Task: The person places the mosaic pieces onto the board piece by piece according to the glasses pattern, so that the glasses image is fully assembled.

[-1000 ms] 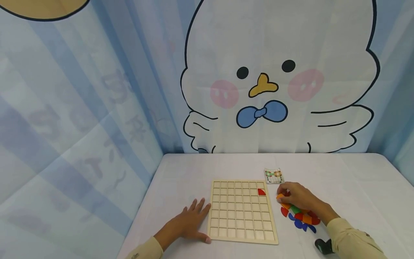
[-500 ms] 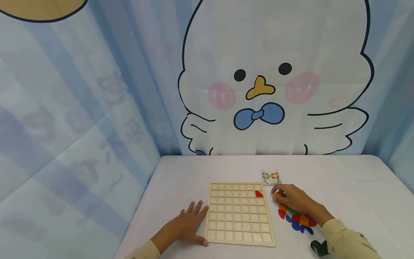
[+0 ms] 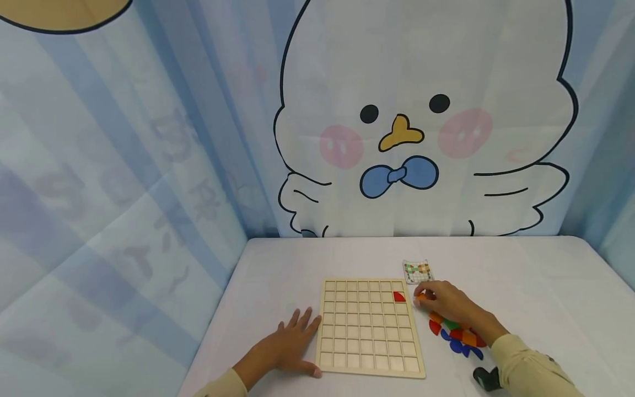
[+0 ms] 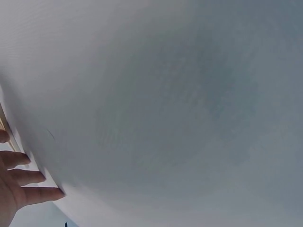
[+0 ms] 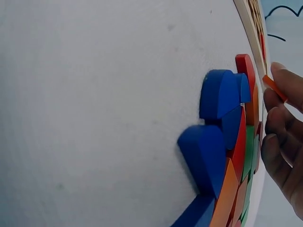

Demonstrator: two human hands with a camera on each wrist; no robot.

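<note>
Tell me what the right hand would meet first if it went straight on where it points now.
The right hand, holding an orange piece, would probably meet the right edge of the wooden board first, near the red piece; the hand's height is unclear, so it might pass above.

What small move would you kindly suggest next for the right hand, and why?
I'd likely move the orange piece over the grid board, toward an unfilled cell: the right hand pinches it beside the board's edge, and only one cell is filled, by a red piece.

Orange piece [image 5: 274, 88], pale gridded board [image 3: 368, 333]
</note>
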